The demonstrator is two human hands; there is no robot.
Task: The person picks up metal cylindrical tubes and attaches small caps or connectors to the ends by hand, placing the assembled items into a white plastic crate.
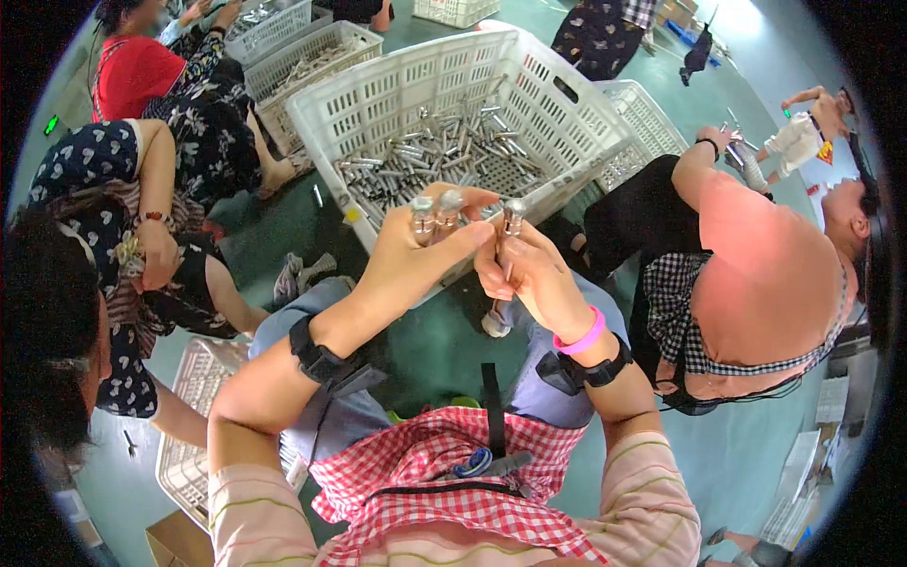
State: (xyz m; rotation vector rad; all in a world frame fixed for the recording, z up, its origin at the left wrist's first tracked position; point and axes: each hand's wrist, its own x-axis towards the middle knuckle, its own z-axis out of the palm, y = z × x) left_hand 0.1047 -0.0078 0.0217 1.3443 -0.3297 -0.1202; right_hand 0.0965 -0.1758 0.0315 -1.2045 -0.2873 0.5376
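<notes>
Seen from the wearer's head, two bare hands are working close together, just above the centre. The left hand [416, 241] is curling around at least two silver cylindrical metal pieces [422, 223], their rounded ends pointing up toward twelve o'clock; the fingers are partly hiding them, so an exact count cannot be told. The right hand [537, 274] is pinching one shiny silver metal cylinder [512, 217] between thumb and fingers, holding it roughly upright. Whether the hands are touching each other cannot be told. A pink band [581, 336] is circling the right wrist.

Beyond them, at twelve o'clock, a large white perforated plastic crate [316, 118] is holding a loose heap of similar silver metal cylinders [430, 161]. A red-and-white checked cloth apron [425, 510] is covering the wearer's lap at six o'clock. A person in a salmon-pink top [770, 255] is sitting at three o'clock; another, in red [142, 76], is sitting at ten o'clock.
</notes>
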